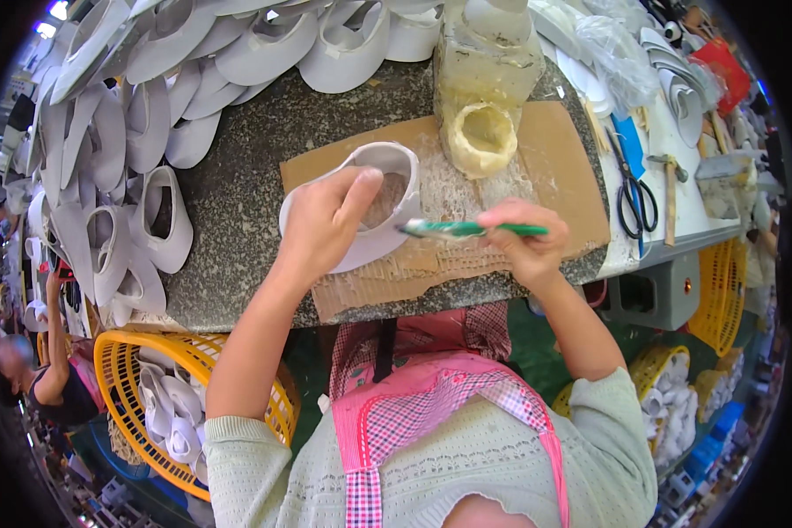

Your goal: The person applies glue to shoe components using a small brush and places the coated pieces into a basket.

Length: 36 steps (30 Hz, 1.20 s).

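Note:
My left hand (321, 220) grips a white visor-shaped piece (402, 165), with a raised ring and a flat brim, over the cardboard. The thumb lies across its opening, and some fingers are hidden behind the hand. Between the fingertips of my right hand (528, 246) is a thin green-handled brush (449, 228). Its dark tip meets the right side of the ring, or comes very close to it. Just beyond the brush stands a cloudy plastic container (488, 75), its round mouth crusted with yellowish residue. A glue-smeared cardboard sheet (554, 167) lies beneath both hands.
Overlapping white visor-shaped pieces (163, 211) cover the table's left and far sides. Black-handled scissors (636, 207) and a small hammer (670, 189) lie at the right. A yellow basket (114, 370) of white pieces stands lower left. Another person (53, 378) is at the far left.

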Tool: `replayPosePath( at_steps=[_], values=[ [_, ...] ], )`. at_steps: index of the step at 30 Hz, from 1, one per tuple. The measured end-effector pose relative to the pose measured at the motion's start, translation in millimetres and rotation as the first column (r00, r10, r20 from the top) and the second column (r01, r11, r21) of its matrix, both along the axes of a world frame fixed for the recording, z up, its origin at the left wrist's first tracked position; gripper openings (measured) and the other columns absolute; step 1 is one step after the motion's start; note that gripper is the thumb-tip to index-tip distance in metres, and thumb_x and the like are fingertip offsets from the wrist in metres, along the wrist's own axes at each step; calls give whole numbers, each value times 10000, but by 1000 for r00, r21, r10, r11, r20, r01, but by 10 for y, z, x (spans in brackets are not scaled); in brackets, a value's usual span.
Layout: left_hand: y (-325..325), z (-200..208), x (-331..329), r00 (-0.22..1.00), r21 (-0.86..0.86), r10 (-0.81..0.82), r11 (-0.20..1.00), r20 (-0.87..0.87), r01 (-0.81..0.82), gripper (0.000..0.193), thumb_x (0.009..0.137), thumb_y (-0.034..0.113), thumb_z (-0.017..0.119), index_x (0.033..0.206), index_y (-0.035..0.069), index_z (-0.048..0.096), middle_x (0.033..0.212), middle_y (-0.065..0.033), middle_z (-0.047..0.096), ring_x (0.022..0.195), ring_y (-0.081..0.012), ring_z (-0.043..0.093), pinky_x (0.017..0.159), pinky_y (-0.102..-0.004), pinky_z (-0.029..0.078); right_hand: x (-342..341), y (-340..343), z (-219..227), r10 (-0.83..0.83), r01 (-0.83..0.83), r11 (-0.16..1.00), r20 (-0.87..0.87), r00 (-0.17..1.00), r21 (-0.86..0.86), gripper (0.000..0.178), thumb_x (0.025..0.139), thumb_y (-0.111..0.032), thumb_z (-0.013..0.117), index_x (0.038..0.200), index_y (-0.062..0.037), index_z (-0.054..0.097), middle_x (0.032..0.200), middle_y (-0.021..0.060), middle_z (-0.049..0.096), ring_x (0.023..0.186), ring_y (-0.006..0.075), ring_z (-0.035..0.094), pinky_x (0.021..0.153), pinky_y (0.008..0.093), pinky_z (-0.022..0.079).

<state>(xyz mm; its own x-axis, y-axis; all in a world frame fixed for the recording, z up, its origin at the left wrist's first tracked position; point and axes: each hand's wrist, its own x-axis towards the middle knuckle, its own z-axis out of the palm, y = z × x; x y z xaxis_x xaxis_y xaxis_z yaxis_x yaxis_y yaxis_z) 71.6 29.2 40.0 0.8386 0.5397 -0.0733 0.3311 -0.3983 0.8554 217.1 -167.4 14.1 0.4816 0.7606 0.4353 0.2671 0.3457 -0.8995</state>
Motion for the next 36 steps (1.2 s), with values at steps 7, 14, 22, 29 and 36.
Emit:
replayPosePath(
  at_steps=[7, 14, 22, 29, 36],
  values=[
    [200, -309, -809, 958, 652, 279, 740, -74, -165, 331, 771, 252, 557, 966, -15, 575, 985, -172, 546, 912, -297, 498, 782, -364, 396, -393, 46, -52, -92, 93, 996, 117, 989, -1, 186, 728, 15, 618, 913, -4, 623, 767, 104, 617, 614, 162, 590, 516, 265, 453],
    [-72, -459, -756, 901, -373, 367, 889, 232, -265, 128, 804, 25, 467, 883, -11, 561, 766, -9, 573, 661, -55, 502, 610, -211, 426, -563, 343, -191, -240, 219, 970, 505, 829, 103, 238, 697, 24, 616, 931, -25, 612, 787, 117, 635, 627, 227, 617, 536, 306, 488],
    [-18, -421, -982, 882, -467, 448, 817, 147, -337, 159, 736, 47, 513, 847, 7, 619, 728, -11, 600, 600, -67, 522, 550, -214, 431, -811, 302, 148, -6, -46, 997, 679, 734, 57, 228, 684, -6, 616, 907, -50, 633, 805, 113, 636, 650, 247, 614, 553, 306, 484],
    [-227, -331, -756, 942, -210, 149, 974, 301, -87, 237, 716, 127, 539, 937, 59, 592, 867, -92, 574, 766, -164, 545, 704, -280, 450, 44, -81, -57, -233, 294, 955, 491, 840, -49, 155, 840, 26, 506, 976, 54, 575, 907, 130, 606, 758, 172, 592, 607, 249, 499],
    [-121, -481, -540, 881, -552, 183, 828, 436, 101, 265, 686, 118, 531, 925, 16, 577, 1042, -138, 466, 947, -214, 483, 820, -316, 402, 247, -125, -29, -301, 340, 939, 372, 878, -43, 156, 868, -38, 498, 986, 40, 564, 899, 100, 592, 717, 124, 558, 546, 220, 455]
  ],
)
